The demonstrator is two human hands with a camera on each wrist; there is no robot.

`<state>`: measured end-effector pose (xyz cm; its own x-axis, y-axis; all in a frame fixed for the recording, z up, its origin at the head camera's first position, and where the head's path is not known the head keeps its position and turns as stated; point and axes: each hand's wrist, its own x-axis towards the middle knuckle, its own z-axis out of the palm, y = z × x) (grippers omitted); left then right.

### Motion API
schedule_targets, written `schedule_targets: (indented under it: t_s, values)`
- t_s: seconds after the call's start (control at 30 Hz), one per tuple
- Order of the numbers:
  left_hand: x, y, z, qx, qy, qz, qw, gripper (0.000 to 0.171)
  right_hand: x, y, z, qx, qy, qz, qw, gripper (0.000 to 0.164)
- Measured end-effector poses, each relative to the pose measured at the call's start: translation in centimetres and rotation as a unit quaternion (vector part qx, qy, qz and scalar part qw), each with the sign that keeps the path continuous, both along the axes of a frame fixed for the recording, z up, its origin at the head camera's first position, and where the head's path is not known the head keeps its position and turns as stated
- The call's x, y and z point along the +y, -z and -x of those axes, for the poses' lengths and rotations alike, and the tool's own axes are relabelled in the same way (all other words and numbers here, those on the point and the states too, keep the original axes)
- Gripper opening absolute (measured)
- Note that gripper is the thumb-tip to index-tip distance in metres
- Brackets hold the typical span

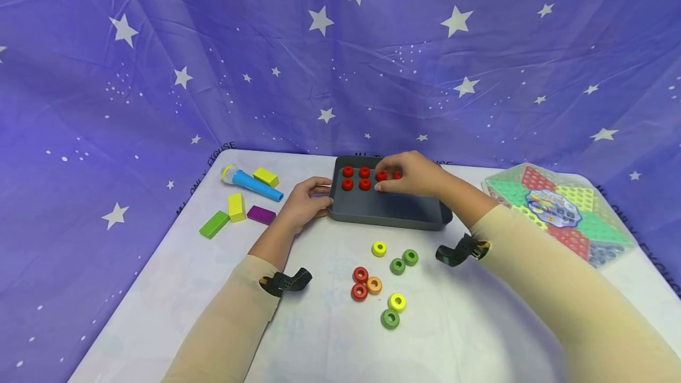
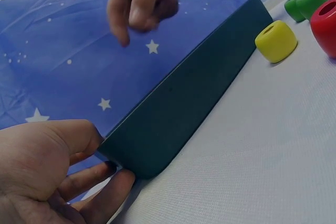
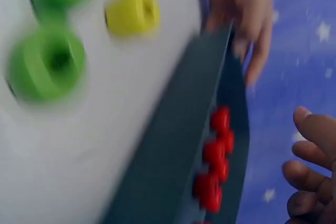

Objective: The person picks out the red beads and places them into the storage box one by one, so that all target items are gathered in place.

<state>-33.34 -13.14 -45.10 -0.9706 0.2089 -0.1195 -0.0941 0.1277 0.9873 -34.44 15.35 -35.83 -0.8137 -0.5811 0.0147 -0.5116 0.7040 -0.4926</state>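
A dark grey tray [image 1: 396,208] lies toward the far side of the table, with red beads [image 1: 347,184] standing in two rows inside it. My left hand [image 1: 305,203] holds the tray at its left end; in the left wrist view its fingers [image 2: 113,195] are at the tray's corner. Over the tray's far part is my right hand [image 1: 412,173], its thumb and fingers apart beside the red beads at the right end of the rows. In the right wrist view nothing shows between the right hand's fingers [image 3: 310,171], which are loosely bent above the tray.
In front of the tray lie loose beads: yellow [image 1: 379,248], green [image 1: 390,318], red [image 1: 359,292] and orange [image 1: 375,285]. Left are a toy microphone [image 1: 252,183], yellow blocks [image 1: 236,207], a green block [image 1: 214,224] and a purple block [image 1: 261,214]. A star-patterned game board [image 1: 558,208] lies right.
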Motion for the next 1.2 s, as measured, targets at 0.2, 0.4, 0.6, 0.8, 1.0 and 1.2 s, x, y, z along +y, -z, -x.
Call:
schedule_targets:
  t_s: [0.2,0.4,0.6,0.8,1.0,1.2]
  values:
    - [0.0,-0.1,0.1,-0.001,0.000,0.003,1.0000,0.047,-2.1,1.2,-6.1,-0.068,-0.056,0.005,0.996,0.036]
    - [-0.1,-0.1,0.1,0.001,-0.004,0.006,1.0000,0.048,-3.8,3.5,-10.4,-0.056,-0.064,-0.057,0.995,0.032]
    - [-0.2,0.0,0.2,0.000,-0.004,0.008,1.0000,0.048,-4.5,4.6,-11.8,-0.038,-0.054,-0.081,0.995,0.022]
    - [-0.1,0.1,0.2,-0.001,-0.002,0.008,1.0000,0.047,-4.9,5.0,-12.3,-0.044,-0.041,-0.083,0.995,0.011]
    - [0.1,0.0,0.1,0.001,-0.002,0.011,0.9999,0.046,-5.2,5.4,-12.7,-0.046,-0.043,-0.089,0.994,0.012]
    - [0.1,0.2,0.1,0.002,-0.007,0.020,0.9998,0.046,-4.3,4.5,-12.4,-0.048,-0.026,-0.074,0.996,0.017]
